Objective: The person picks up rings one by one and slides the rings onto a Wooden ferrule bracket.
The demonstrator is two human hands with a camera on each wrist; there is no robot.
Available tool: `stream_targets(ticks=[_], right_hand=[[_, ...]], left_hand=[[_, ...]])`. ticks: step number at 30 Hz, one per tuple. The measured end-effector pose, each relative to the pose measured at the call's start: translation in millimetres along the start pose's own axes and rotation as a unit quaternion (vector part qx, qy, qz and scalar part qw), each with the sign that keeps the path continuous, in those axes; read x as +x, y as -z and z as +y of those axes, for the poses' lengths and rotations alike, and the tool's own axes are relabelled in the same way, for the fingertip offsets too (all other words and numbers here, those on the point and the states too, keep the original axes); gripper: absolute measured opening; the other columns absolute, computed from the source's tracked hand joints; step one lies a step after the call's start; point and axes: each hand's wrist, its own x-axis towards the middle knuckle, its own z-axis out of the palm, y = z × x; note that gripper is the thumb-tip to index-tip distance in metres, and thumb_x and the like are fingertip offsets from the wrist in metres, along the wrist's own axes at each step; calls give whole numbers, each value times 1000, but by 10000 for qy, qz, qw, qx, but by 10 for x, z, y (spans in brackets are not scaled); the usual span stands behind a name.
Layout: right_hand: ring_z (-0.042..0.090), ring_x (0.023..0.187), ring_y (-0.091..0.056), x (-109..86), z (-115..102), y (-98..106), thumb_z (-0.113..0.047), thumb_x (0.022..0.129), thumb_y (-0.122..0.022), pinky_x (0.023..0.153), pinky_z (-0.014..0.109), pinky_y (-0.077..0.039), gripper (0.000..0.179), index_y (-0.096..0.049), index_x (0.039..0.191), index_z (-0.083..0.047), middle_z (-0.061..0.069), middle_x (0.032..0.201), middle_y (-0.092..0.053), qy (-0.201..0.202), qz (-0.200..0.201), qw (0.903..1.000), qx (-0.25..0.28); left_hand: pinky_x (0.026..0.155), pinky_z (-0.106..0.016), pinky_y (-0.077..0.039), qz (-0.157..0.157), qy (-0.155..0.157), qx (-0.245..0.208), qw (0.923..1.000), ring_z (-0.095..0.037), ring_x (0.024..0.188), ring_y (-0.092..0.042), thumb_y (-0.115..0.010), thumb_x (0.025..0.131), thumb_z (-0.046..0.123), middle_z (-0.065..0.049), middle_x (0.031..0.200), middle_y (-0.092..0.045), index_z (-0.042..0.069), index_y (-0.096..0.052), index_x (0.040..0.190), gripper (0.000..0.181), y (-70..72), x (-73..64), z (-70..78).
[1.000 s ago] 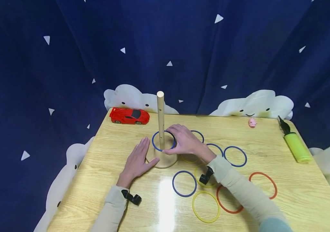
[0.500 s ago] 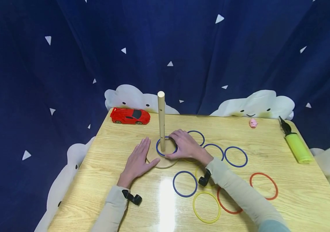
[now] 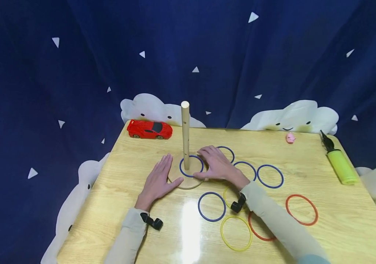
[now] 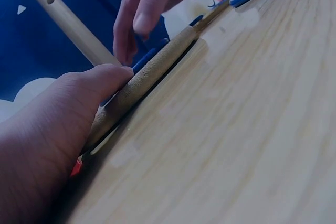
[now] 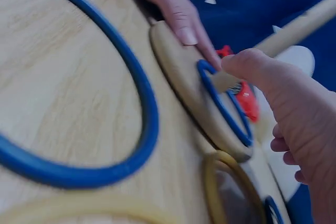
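A blue ring (image 5: 222, 111) lies on the round wooden base (image 3: 188, 182), around the upright post (image 3: 186, 135), between the 2 hands. The left hand (image 3: 158, 179), fingers straight and thumb spread, rests against the base's left edge. The right hand (image 3: 219, 165) is beside the ring on the right, thumb and fingers parted and gripping nothing; whether its thumb touches the ring, I cannot tell. The hands are apart.

On the pale wood-grain table (image 3: 125, 176), 4 other blue rings (image 3: 212, 221), 2 red rings (image 3: 306, 224) and some yellow rings (image 3: 237, 250) lie to the right. Towards the back are a red toy car (image 3: 149, 129), a pink pig (image 3: 290, 138) and a yellow-green pump (image 3: 342, 167). Behind hangs a dark blue curtain (image 3: 174, 29) with white triangles and clouds.
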Motion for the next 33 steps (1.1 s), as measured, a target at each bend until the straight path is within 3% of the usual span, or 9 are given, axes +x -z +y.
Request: stream_targets(ticks=[4,9,13,17,20,23,33], right_hand=[[34,134,-52,-250,76,248,-67,77,-80,113,57,-41,94,-59,143,-3,13,140,-60,-345,182,9991,159],[38,135,-51,-795,149,510,-61,78,-84,111,63,-40,92,-57,144,-3,15,143,-59,-781,384,9957,330],[38,132,-53,-1293,192,583,-58,75,-88,108,61,-42,91,-59,141,-2,16,140,-60,-971,536,9936,199],[31,115,-60,-1647,146,563,-65,71,-88,98,53,-49,86,-66,129,-6,9,125,-64,-1376,501,9892,85],[24,101,-60,-1761,91,512,-76,70,-83,87,46,-52,84,-67,121,-12,2,115,-63,-1695,427,9846,2],[24,99,-60,-1792,40,473,-82,68,-79,85,45,-52,87,-68,120,-12,2,113,-63,-1796,405,9829,-83],[24,108,-56,-1854,-40,333,-82,66,-80,90,49,-48,99,-68,132,-10,3,118,-58,-1391,402,9892,-218]], left_hand=[[131,-45,-15,-38,20,8,10000,-21,162,-8,-47,95,79,-4,176,-13,11,-16,168,106,11,58,19],[131,-45,-15,-32,31,-19,10000,-19,162,-6,-49,94,78,-4,176,-13,10,-17,168,106,1,102,52],[131,-46,-16,-44,-30,-78,10000,-21,162,-7,-49,94,79,-5,176,-13,9,-17,168,107,-31,124,73],[131,-45,-15,-106,-21,-2,9999,-21,162,-7,-46,94,81,-4,176,-12,10,-15,168,107,-31,127,63],[131,-43,-14,-54,14,41,10000,-20,162,-6,-46,94,81,-2,176,-12,11,-15,168,107,1,129,41],[131,-43,-13,-6,9,4,10000,-20,162,-7,-48,94,80,-2,176,-12,11,-15,168,106,33,120,24],[131,-45,-15,-71,16,-65,10000,-22,162,-9,-47,94,80,-4,176,-13,10,-17,168,106,8,7,11]])
